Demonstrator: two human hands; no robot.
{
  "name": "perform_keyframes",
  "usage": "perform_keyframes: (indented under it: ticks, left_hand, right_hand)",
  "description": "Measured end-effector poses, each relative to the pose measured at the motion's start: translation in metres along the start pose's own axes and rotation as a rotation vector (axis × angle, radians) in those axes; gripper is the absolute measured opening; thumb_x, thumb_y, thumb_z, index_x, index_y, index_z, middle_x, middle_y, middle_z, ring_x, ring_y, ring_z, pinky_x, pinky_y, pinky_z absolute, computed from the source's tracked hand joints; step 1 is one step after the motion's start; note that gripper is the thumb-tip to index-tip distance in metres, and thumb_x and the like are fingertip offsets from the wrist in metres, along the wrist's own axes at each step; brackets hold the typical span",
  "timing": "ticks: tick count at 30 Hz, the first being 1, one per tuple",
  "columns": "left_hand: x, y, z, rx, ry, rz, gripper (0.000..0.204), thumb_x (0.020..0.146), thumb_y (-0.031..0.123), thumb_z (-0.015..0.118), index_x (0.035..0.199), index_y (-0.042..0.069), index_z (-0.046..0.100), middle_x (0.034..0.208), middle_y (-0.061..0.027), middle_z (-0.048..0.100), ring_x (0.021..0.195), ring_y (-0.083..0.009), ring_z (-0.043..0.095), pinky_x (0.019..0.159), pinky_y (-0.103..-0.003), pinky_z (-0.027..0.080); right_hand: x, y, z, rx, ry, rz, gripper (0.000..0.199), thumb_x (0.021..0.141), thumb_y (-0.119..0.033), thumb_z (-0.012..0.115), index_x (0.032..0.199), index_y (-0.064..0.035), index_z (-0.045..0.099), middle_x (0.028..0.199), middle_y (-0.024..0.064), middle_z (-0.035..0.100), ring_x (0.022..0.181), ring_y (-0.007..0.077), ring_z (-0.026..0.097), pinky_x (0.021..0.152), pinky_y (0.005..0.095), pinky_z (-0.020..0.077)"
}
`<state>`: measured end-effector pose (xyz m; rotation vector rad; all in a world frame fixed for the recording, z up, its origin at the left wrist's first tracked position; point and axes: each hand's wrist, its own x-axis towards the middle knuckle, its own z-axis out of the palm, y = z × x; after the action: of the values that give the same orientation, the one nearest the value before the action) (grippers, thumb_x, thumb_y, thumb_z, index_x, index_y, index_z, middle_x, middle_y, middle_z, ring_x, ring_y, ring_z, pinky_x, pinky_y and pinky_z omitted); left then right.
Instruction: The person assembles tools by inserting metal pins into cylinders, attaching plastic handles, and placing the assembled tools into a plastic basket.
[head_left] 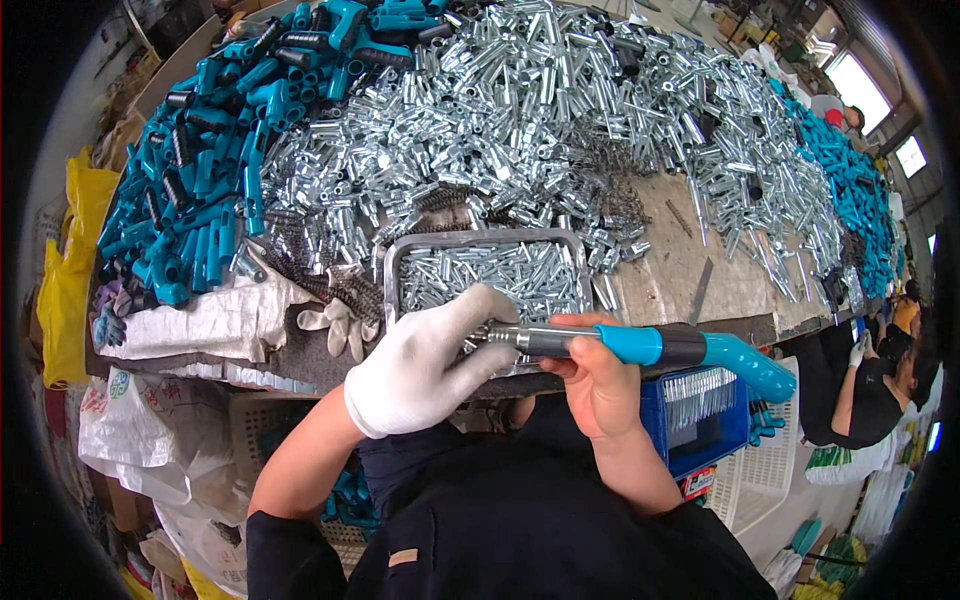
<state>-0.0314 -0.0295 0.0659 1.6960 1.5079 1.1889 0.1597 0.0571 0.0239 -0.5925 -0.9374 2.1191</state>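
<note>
Fingers [484, 302] of the gloved left hand [412, 372] are closed on the metal end of a teal-handled tool [636, 345], and the bare right hand [606, 392] grips its shaft between thumb and fingers, near the front edge of the table [655, 270]. Right of the gray tray [490, 237], some bare surface gives open room, bounded behind by the heap of metal parts [530, 90], while on the person's side of the edge stands a blue bin [652, 430].

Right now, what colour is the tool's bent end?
Teal; the bent end shows best in the head view.
</note>
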Motion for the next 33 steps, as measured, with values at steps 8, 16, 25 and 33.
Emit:
perform_keyframes:
  ticks: [8,16,25,33]
  left_hand:
    - [0.001,0.007,0.007,-0.009,0.162,0.011,0.018,0.088,0.01,0.061,0.103,0.001,0.056,0.081,-0.015,0.064,0.07,-0.0276,0.066,0.064,-0.036,0.051]
    - [0.007,0.007,-0.012,-0.542,-0.236,-0.718,0.027,0.097,0.026,0.051,0.095,-0.001,0.055,0.06,-0.0059,0.057,0.047,-0.0118,0.054,0.043,-0.024,0.041]
    - [0.009,-0.009,-0.005,0.061,-0.047,0.069,0.024,0.086,0.005,0.062,0.108,0.0,0.056,0.088,-0.0109,0.064,0.078,-0.017,0.065,0.07,-0.031,0.051]
    - [0.013,-0.004,-0.003,-0.069,0.009,-0.074,0.037,0.085,0.009,0.059,0.121,-0.001,0.054,0.093,-0.012,0.063,0.086,-0.0204,0.061,0.08,-0.034,0.049]
  right_hand:
    - [0.001,0.0,0.0,0.06,0.043,0.005,0.028,0.086,-0.01,0.066,0.109,0.0049,0.062,0.101,0.0151,0.066,0.084,0.0199,0.067,0.076,0.0321,0.0585]
    - [0.009,-0.008,-0.014,-0.734,-0.29,-0.465,0.029,0.084,-0.009,0.069,0.109,0.0064,0.062,0.096,0.0164,0.068,0.078,0.019,0.068,0.075,0.0291,0.0578]
    - [0.005,0.003,-0.003,0.067,0.031,0.015,0.026,0.088,-0.011,0.064,0.108,0.0052,0.062,0.098,0.0162,0.068,0.081,0.0219,0.069,0.074,0.0296,0.0583]
    - [0.006,0.002,-0.001,-0.106,0.052,-0.029,0.027,0.09,-0.012,0.058,0.11,0.006,0.058,0.097,0.0177,0.067,0.079,0.0235,0.069,0.072,0.0287,0.0594]
